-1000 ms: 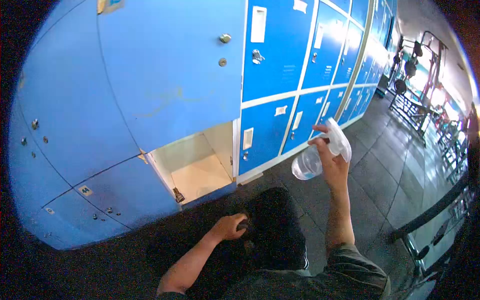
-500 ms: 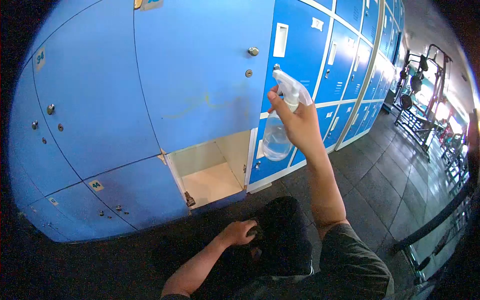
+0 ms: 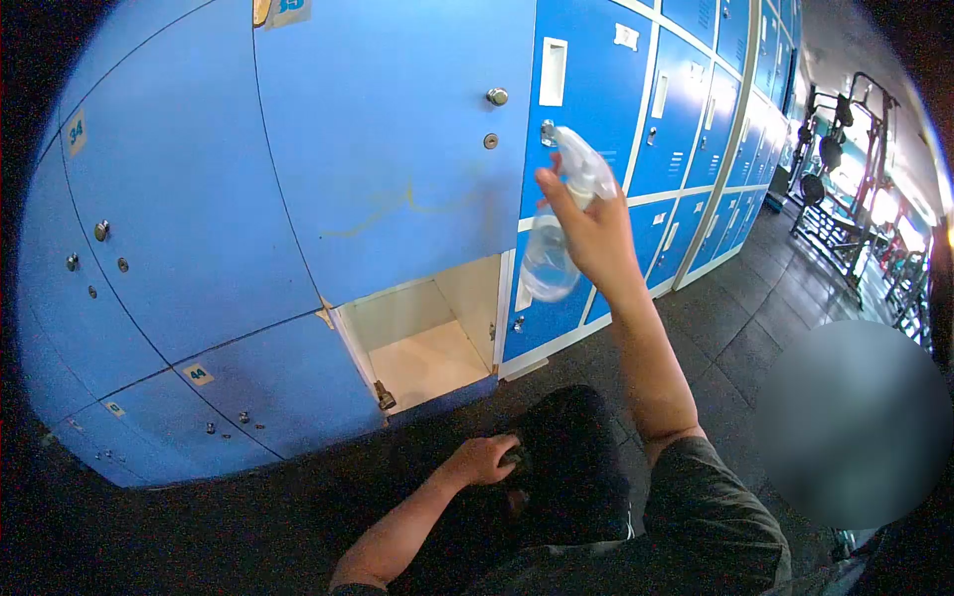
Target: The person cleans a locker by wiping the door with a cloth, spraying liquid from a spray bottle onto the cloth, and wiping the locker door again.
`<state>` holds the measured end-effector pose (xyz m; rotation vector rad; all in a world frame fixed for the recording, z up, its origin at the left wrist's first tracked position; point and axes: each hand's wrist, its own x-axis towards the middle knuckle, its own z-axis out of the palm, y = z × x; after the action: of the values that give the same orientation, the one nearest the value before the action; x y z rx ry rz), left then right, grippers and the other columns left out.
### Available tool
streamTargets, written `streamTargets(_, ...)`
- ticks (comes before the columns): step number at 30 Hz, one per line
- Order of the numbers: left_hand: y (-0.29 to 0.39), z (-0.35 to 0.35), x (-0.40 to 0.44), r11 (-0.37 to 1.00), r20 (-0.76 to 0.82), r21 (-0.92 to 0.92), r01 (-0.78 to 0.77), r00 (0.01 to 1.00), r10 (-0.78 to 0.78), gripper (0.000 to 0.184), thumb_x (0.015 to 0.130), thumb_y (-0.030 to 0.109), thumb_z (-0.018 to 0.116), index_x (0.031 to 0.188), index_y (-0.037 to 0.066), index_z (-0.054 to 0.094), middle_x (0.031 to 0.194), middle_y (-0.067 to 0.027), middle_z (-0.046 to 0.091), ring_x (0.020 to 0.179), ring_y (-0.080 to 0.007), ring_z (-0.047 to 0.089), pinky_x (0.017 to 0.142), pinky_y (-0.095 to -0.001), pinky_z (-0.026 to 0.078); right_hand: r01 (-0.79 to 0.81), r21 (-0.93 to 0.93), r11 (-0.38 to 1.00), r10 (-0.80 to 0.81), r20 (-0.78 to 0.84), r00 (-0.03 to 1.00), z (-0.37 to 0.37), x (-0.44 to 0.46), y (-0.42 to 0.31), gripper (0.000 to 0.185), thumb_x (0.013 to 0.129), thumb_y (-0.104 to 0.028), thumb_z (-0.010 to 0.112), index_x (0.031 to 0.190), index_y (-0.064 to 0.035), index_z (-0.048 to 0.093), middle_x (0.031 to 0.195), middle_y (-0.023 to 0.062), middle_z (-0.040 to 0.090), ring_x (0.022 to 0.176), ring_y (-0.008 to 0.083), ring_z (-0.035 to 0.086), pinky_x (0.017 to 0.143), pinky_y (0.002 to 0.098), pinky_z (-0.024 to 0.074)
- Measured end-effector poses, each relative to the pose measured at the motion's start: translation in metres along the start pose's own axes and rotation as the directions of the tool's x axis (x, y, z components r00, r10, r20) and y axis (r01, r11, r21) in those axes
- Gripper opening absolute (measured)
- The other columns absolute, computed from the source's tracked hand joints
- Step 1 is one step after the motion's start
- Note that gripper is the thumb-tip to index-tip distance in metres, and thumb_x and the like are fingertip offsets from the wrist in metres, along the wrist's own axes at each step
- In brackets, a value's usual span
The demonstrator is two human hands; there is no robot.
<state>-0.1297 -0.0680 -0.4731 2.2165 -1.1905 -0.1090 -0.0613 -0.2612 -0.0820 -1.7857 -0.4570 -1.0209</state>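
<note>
My right hand (image 3: 596, 228) is wrapped round the neck of a clear spray bottle (image 3: 550, 260), with its white nozzle pointing up and left in front of the blue lockers. Liquid shows in the lower part of the bottle. Low down by my dark-clothed knee, my left hand (image 3: 484, 460) is closed on something dark that I cannot make out. Left of the bottle is a large light-blue locker door (image 3: 397, 129) with a yellowish smear and a round knob. Beneath it lies an open compartment (image 3: 427, 363), bare inside, with a metal hinge at its left front edge.
More blue lockers (image 3: 676, 109) run back to the right. Dark floor tiles (image 3: 730, 318) stretch beside them, with gym equipment (image 3: 845, 189) at the far right. A blurred round patch (image 3: 853, 424) covers the lower right. Locker 44 (image 3: 278, 382) is at the lower left.
My right hand has brought the spray bottle up and left from over the floor and turned it more upright, in front of the lockers. My left hand stays low, still closed.
</note>
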Motion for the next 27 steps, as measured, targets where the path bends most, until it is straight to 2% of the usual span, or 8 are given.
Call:
streamTargets(4, -0.006, 0.006, -0.002, 0.999, -0.032, 0.016, -0.030, 0.999, 0.030, 0.048, 0.090, 0.030, 0.070, 0.130, 0.007, 0.059, 0.127, -0.0200, 0.068, 0.108, -0.0408, 0.069, 0.091, -0.0509, 0.058, -0.128, 0.104, 0.986, 0.133, -0.050, 0.990, -0.042, -0.051, 0.029, 0.053, 0.100, -0.021, 0.072, 0.144, 0.0013, 0.054, 0.120, 0.0080, 0.065, 0.092, 0.0148, 0.067, 0.081, 0.0304, 0.0555)
streamTargets(8, -0.002, 0.001, -0.002, 0.998, -0.019, -0.013, -0.067, 0.998, 0.066, 0.046, 0.090, 0.029, 0.069, 0.129, 0.006, 0.059, 0.126, -0.0202, 0.068, 0.109, -0.0409, 0.068, 0.091, -0.0503, 0.057, -0.376, -0.122, 0.919, 0.365, -0.102, 0.925, -0.102, -0.120, 0.063, 0.048, 0.098, -0.023, 0.073, 0.139, -0.0027, 0.061, 0.111, 0.0118, 0.070, 0.104, 0.0162, 0.066, 0.088, 0.0334, 0.0551)
streamTargets(11, 0.014, -0.019, 0.006, 0.989, 0.277, -0.049, 0.137, 0.953, -0.118, 0.061, 0.091, 0.035, 0.068, 0.142, 0.005, 0.055, 0.144, -0.0220, 0.058, 0.128, -0.0399, 0.060, 0.109, -0.0477, 0.050, -0.376, -0.319, 0.870, 0.334, -0.180, 0.925, -0.148, -0.192, 0.134, 0.043, 0.096, -0.023, 0.075, 0.132, -0.0018, 0.064, 0.106, 0.0109, 0.070, 0.097, 0.0190, 0.067, 0.087, 0.0349, 0.0541)
streamTargets(14, 0.016, -0.012, 0.000, 1.000, -0.003, 0.000, -0.011, 1.000, 0.011, 0.043, 0.089, 0.026, 0.070, 0.124, 0.006, 0.056, 0.118, -0.0210, 0.069, 0.106, -0.0427, 0.068, 0.090, -0.0521, 0.056, -0.445, -0.322, 0.836, 0.400, -0.198, 0.895, -0.173, -0.257, 0.167, 0.041, 0.095, -0.024, 0.078, 0.128, -0.0018, 0.065, 0.104, 0.0095, 0.070, 0.094, 0.0196, 0.066, 0.085, 0.0352, 0.0534)
streamTargets(17, 0.021, -0.021, 0.007, 0.986, 0.147, -0.055, 0.160, 0.978, -0.150, 0.043, 0.089, 0.025, 0.071, 0.122, 0.007, 0.051, 0.112, -0.0220, 0.069, 0.103, -0.0447, 0.068, 0.088, -0.0546, 0.055, -0.584, -0.273, 0.765, 0.505, -0.309, 0.806, -0.196, -0.315, 0.193, 0.043, 0.094, -0.027, 0.079, 0.127, -0.0025, 0.065, 0.103, 0.0083, 0.069, 0.094, 0.0185, 0.065, 0.084, 0.0343, 0.0529)
streamTargets(19, 0.013, -0.005, 0.005, 0.967, 0.038, -0.098, 0.234, 0.972, -0.232, 0.043, 0.088, 0.025, 0.072, 0.119, 0.008, 0.048, 0.106, -0.0243, 0.068, 0.099, -0.0475, 0.068, 0.083, -0.0547, 0.054, -0.642, -0.216, 0.736, 0.531, -0.403, 0.745, -0.205, -0.339, 0.211, 0.047, 0.095, -0.030, 0.079, 0.131, -0.0032, 0.064, 0.108, 0.0082, 0.070, 0.095, 0.0163, 0.064, 0.085, 0.0329, 0.0528)
streamTargets(22, 0.014, -0.002, 0.004, 0.987, 0.002, -0.045, 0.155, 0.988, -0.155, 0.039, 0.087, 0.021, 0.073, 0.111, 0.007, 0.046, 0.100, -0.0259, 0.065, 0.095, -0.0497, 0.066, 0.078, -0.0531, 0.053, -0.741, -0.129, 0.659, 0.613, -0.478, 0.629, -0.219, -0.363, 0.216, 0.048, 0.095, -0.033, 0.078, 0.131, -0.0056, 0.064, 0.108, 0.0083, 0.072, 0.094, 0.0175, 0.065, 0.085, 0.0353, 0.0533)
streamTargets(27, 0.025, -0.005, 0.009, 0.994, 0.005, -0.031, 0.103, 0.995, -0.103, 0.025, 0.089, 0.014, 0.071, 0.095, 0.005, 0.048, 0.086, -0.0188, 0.056, 0.079, -0.0428, 0.057, 0.074, -0.0436, 0.051, -0.639, -0.227, 0.735, 0.499, -0.458, 0.736, -0.245, -0.410, 0.242, 0.037, 0.093, -0.033, 0.079, 0.113, -0.0050, 0.064, 0.098, 0.0105, 0.069, 0.089, 0.0206, 0.065, 0.082, 0.0363, 0.0523)
